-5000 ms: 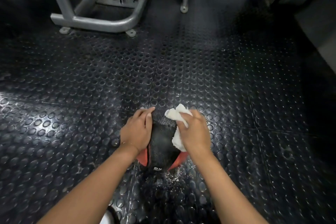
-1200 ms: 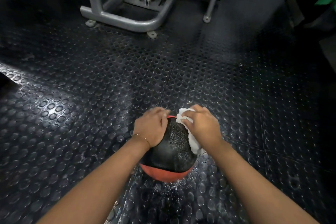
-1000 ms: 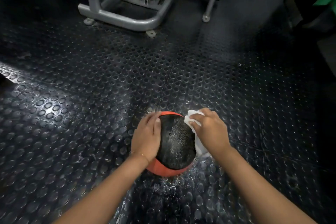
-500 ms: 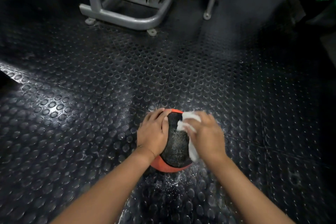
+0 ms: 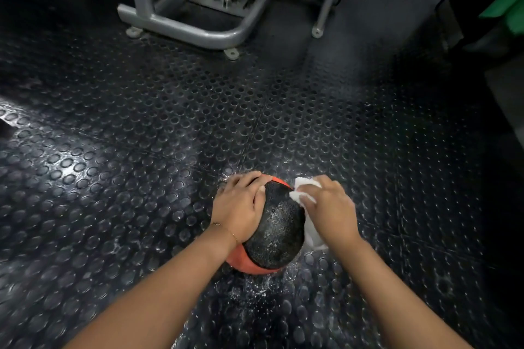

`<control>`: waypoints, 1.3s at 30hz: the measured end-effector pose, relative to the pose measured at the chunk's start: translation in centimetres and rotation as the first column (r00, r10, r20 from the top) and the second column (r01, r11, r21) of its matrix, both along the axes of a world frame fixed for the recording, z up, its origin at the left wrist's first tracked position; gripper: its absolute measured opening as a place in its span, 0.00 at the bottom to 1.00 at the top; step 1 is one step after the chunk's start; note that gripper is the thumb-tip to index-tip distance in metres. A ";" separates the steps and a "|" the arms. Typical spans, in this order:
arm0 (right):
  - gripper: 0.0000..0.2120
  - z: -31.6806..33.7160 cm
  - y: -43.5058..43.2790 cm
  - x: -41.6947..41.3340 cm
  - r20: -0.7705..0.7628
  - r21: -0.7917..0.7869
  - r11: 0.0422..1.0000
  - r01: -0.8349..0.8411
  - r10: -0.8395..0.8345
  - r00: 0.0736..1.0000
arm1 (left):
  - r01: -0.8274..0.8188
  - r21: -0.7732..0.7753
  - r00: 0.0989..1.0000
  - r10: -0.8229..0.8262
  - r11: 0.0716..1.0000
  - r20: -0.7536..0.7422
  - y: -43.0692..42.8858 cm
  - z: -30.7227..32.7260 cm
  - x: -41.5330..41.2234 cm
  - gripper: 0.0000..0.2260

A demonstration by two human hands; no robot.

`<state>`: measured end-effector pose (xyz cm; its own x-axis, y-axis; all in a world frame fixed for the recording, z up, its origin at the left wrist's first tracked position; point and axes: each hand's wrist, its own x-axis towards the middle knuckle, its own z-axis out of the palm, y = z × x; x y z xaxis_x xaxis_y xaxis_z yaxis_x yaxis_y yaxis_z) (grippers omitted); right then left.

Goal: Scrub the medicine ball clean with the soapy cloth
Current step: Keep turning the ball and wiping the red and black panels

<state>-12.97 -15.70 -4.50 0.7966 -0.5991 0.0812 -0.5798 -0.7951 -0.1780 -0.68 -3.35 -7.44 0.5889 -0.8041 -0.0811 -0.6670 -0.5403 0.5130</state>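
**Inspector:** Finger state, right hand (image 5: 330, 212)?

**Operator:** Curled. Fingers and thumb pinch a bunched white cloth (image 5: 306, 189) and hold it against the upper right flank of the medicine ball (image 5: 276, 231). A further fold of the cloth shows below the palm, between the wrist and the ball.

**Inspector:** Left hand (image 5: 239, 205)?

**Operator:** Fingers extended and close together, laid over the ball's upper left curve. Palm down, pressing, gripping nothing. A thin bracelet (image 5: 226, 231) sits at the wrist.

**Inspector:** Ball surface?

**Operator:** A textured black panel faces up and glistens. An orange panel shows along the lower left and again at the top rim between the two hands.

**Inspector:** Ball location?

**Operator:** Resting on the floor (image 5: 127, 193) — black rubber with raised round studs — just nearside of the point where the tile seams appear to meet. Both forearms reach to it from the near edge. White droplets (image 5: 256, 289) speckle the floor on the ball's near side.

**Inspector:** Beyond that?

**Operator:** A grey tubular machine frame (image 5: 198, 32) stands on the floor toward the far edge, well apart from the ball. A green item (image 5: 507, 0) occupies the far right corner — identity cannot be determined.
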 end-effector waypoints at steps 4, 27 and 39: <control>0.05 1.6 -1.4 0.3 0.216 0.632 0.773 0.045 -0.232 0.948 | -0.010 -0.006 1.000 0.010 1.000 0.005 -0.2 -0.2 -0.4 0.22; 0.11 -0.7 3.5 -0.7 0.259 0.338 0.939 0.064 -0.158 0.953 | -0.159 0.016 0.985 0.160 0.987 -0.070 -1.9 0.2 -0.1 0.18; 0.10 -1.0 3.0 1.2 0.275 0.234 0.965 0.113 -0.178 0.945 | -0.087 0.007 0.996 0.087 0.996 -0.029 -1.5 0.1 0.0 0.18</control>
<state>-11.72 -12.75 -5.49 0.6598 -0.7355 0.1542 -0.5834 -0.6306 -0.5118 -0.64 -4.88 -7.39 0.6541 -0.7492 -0.1036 -0.6022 -0.5988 0.5280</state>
